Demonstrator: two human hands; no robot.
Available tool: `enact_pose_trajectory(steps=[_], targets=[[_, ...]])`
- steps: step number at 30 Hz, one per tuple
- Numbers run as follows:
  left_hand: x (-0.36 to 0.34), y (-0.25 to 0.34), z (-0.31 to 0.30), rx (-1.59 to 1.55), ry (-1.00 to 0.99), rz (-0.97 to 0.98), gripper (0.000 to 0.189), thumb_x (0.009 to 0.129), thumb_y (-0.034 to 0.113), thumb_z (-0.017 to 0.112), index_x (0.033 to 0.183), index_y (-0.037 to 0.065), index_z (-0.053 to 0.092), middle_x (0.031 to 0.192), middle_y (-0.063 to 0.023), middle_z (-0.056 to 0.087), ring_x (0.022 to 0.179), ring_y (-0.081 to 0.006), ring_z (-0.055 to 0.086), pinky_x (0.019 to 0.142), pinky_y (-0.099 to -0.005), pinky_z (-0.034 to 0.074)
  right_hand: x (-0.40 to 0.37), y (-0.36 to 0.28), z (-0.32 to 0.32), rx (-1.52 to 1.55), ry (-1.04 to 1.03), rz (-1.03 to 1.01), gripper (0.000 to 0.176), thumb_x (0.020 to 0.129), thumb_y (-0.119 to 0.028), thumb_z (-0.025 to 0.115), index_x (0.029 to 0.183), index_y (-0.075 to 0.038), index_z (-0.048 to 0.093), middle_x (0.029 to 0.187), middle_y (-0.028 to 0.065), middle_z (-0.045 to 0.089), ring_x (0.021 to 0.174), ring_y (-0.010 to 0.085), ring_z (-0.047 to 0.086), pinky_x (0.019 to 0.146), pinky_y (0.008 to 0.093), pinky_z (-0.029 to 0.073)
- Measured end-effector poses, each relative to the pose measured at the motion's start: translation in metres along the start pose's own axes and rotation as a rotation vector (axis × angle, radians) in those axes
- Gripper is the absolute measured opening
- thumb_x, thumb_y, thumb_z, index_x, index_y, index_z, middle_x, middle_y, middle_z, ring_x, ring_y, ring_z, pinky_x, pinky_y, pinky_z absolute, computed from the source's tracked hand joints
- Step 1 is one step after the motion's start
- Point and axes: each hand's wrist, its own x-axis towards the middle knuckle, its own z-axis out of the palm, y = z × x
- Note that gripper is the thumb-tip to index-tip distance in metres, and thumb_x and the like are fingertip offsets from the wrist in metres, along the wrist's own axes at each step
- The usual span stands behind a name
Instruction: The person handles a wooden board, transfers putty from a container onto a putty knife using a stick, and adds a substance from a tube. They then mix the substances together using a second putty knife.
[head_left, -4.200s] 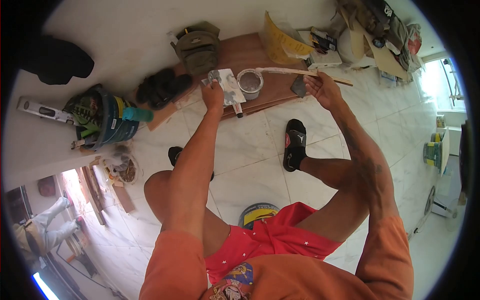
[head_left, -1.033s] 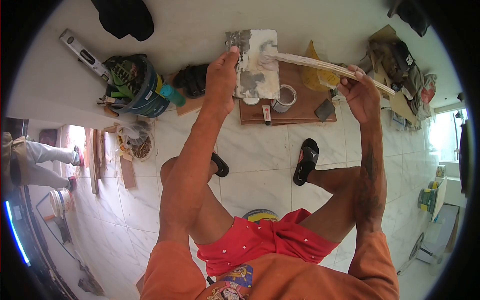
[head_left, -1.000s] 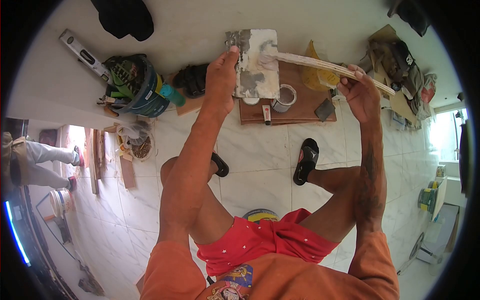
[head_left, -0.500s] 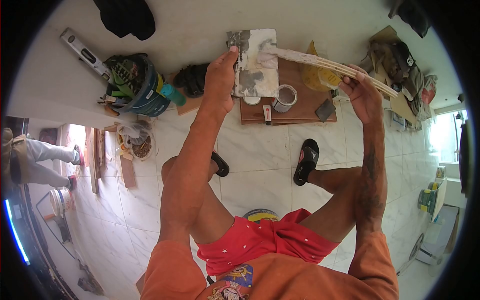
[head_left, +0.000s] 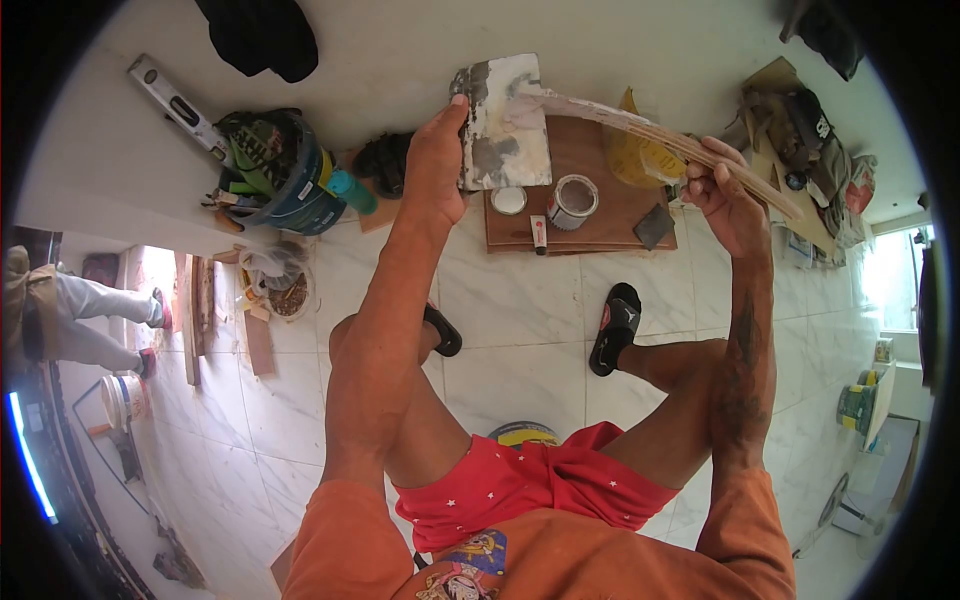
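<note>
My left hand [head_left: 437, 160] is closed around the edge of a flat rectangular putty board [head_left: 530, 165], smeared white and grey. A pale lump of putty [head_left: 522, 110] lies on its face. Between the fingers and thumb of my right hand [head_left: 727, 195] is a long wooden stick [head_left: 650, 130]; its putty-coated far end touches the lump. Below the board stand an open tin [head_left: 573, 204] with putty-smeared sides and a round lid [head_left: 508, 201]. Beside them lie a small tube [head_left: 539, 234] and a dark square pad [head_left: 654, 227].
A brown wooden panel [head_left: 585, 150] lies under the tin. To the left are a bucket of tools [head_left: 300, 205], a teal bottle [head_left: 352, 190] and a spirit level [head_left: 180, 108]. Bags and cardboard [head_left: 800, 140] stand at right. Another person's legs [head_left: 100, 315] show at far left.
The putty board has shifted slightly left and up. My right hand has turned the stick a little steeper, its near end lower, while its coated end stays on the putty.
</note>
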Motion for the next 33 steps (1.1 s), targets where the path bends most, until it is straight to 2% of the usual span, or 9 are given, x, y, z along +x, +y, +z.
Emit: enact_pose_trajectory(steps=[10, 14, 17, 20, 23, 26, 29, 32, 33], targets=[[0.005, 0.000, -0.008, -0.141, -0.004, -0.105, 0.032, 0.098, 0.028, 0.056, 0.116, 0.002, 0.060, 0.104, -0.0101, 0.069, 0.086, -0.0204, 0.070, 0.073, -0.0372, 0.061, 0.001, 0.003, 0.004, -0.037, -0.008, -0.037, 0.038, 0.097, -0.002, 0.050, 0.133, 0.009, 0.048, 0.114, 0.0223, 0.062, 0.098, 0.0236, 0.065, 0.090, 0.0435, 0.056], [0.012, -0.004, -0.018, -0.134, 0.045, -0.179, 0.030, 0.099, 0.028, 0.054, 0.115, 0.003, 0.060, 0.103, -0.0099, 0.070, 0.082, -0.0209, 0.071, 0.071, -0.0382, 0.061, 0.000, 0.004, 0.003, -0.060, -0.011, -0.061, 0.038, 0.095, -0.001, 0.053, 0.132, 0.007, 0.051, 0.115, 0.0218, 0.062, 0.099, 0.0236, 0.064, 0.091, 0.0448, 0.056], [0.009, -0.002, -0.016, -0.220, 0.037, -0.190, 0.030, 0.099, 0.028, 0.054, 0.115, 0.003, 0.060, 0.105, -0.0105, 0.069, 0.086, -0.0216, 0.070, 0.072, -0.0363, 0.060, -0.002, 0.004, 0.002, -0.086, -0.002, -0.071, 0.038, 0.095, -0.003, 0.055, 0.131, 0.006, 0.052, 0.115, 0.0213, 0.062, 0.099, 0.0235, 0.064, 0.091, 0.0452, 0.056], [0.014, -0.004, -0.015, -0.228, 0.115, 0.000, 0.030, 0.100, 0.027, 0.054, 0.116, 0.002, 0.060, 0.105, -0.0095, 0.068, 0.088, -0.0196, 0.068, 0.073, -0.0331, 0.057, -0.002, 0.005, 0.000, -0.072, 0.005, -0.084, 0.038, 0.095, -0.004, 0.056, 0.132, 0.005, 0.052, 0.115, 0.0206, 0.062, 0.100, 0.0233, 0.063, 0.092, 0.0450, 0.055], [0.010, 0.002, -0.012, 0.121, 0.213, 0.400, 0.033, 0.102, 0.033, 0.051, 0.090, 0.004, 0.061, 0.077, 0.0054, 0.052, 0.067, -0.0047, 0.043, 0.060, -0.0217, 0.035, 0.000, 0.003, -0.001, -0.012, 0.047, -0.106, 0.039, 0.096, -0.007, 0.056, 0.133, 0.005, 0.050, 0.116, 0.0196, 0.061, 0.100, 0.0224, 0.062, 0.093, 0.0433, 0.054], [0.010, 0.011, -0.013, 0.259, 0.247, 0.642, 0.038, 0.103, 0.035, 0.049, 0.085, 0.003, 0.057, 0.074, 0.0070, 0.041, 0.068, -0.0040, 0.030, 0.059, -0.0238, 0.032, 0.002, 0.002, 0.001, 0.054, 0.131, -0.121, 0.042, 0.097, -0.010, 0.055, 0.135, 0.004, 0.047, 0.116, 0.0187, 0.060, 0.100, 0.0213, 0.061, 0.093, 0.0406, 0.054], [0.010, 0.015, -0.018, 0.256, 0.228, 0.678, 0.036, 0.103, 0.031, 0.050, 0.112, -0.002, 0.061, 0.104, -0.0049, 0.066, 0.088, -0.0099, 0.059, 0.081, -0.0255, 0.048, 0.003, 0.001, 0.003, 0.125, 0.143, -0.131, 0.044, 0.099, -0.013, 0.054, 0.137, 0.004, 0.043, 0.116, 0.0186, 0.059, 0.098, 0.0200, 0.061, 0.091, 0.0372, 0.055], [0.008, 0.016, -0.016, 0.206, 0.217, 0.703, 0.036, 0.103, 0.031, 0.050, 0.111, -0.002, 0.061, 0.104, -0.0044, 0.066, 0.089, -0.0098, 0.059, 0.081, -0.0256, 0.049, 0.002, 0.002, 0.002, 0.151, 0.138, -0.113, 0.044, 0.100, -0.016, 0.053, 0.138, 0.004, 0.041, 0.115, 0.0187, 0.060, 0.096, 0.0189, 0.062, 0.088, 0.0346, 0.056], [0.008, 0.015, -0.015, 0.213, 0.227, 0.715, 0.036, 0.104, 0.033, 0.049, 0.105, -0.001, 0.061, 0.094, -0.0005, 0.059, 0.083, -0.0076, 0.051, 0.075, -0.0243, 0.043, 0.002, 0.002, 0.002, 0.150, 0.138, -0.106, 0.045, 0.100, -0.016, 0.053, 0.138, 0.004, 0.041, 0.114, 0.0187, 0.060, 0.095, 0.0185, 0.062, 0.087, 0.0339, 0.057]])
